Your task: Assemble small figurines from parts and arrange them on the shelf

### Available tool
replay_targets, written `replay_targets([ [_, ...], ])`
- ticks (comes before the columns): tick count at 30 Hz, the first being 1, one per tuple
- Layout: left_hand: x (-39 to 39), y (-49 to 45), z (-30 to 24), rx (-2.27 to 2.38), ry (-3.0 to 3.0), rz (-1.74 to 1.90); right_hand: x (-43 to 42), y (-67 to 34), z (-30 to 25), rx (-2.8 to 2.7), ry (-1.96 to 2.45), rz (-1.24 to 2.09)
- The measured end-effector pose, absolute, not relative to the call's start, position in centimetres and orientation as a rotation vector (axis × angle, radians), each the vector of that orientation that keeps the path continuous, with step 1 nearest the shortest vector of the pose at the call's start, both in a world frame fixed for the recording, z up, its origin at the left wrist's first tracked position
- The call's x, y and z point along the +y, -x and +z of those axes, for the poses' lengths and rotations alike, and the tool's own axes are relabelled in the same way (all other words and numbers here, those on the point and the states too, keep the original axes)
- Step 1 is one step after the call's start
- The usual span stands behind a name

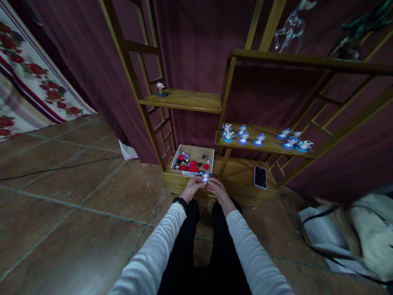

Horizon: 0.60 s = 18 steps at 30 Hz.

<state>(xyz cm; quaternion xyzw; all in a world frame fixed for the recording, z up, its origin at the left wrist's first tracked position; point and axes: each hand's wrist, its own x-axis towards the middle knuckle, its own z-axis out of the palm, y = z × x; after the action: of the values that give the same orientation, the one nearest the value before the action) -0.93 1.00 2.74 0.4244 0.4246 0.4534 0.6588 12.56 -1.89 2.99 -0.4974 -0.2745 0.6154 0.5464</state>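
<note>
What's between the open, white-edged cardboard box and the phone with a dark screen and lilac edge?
In the head view, a slim brown wooden upright and part of the wooden bottom shelf lie between the box and phone.

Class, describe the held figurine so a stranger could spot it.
Find the wooden shelving unit, then the open box on its bottom board. By the box's near edge, the left hand and right hand hold a white-and-purple figurine. Similar figurines stand on a shelf; only this one is held.

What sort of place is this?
Probably a room's display corner: a wooden display shelf bearing small figurines, a maroon curtain behind it, and a tiled floor.
</note>
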Motion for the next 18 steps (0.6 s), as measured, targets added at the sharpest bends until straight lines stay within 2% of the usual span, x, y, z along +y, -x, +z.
replay_targets([
  [18, 1.31, 0.74, 2.49, 0.936, -1.058, 1.098, -1.65, -12.4, 2.34, -0.738, 1.205, 1.362],
])
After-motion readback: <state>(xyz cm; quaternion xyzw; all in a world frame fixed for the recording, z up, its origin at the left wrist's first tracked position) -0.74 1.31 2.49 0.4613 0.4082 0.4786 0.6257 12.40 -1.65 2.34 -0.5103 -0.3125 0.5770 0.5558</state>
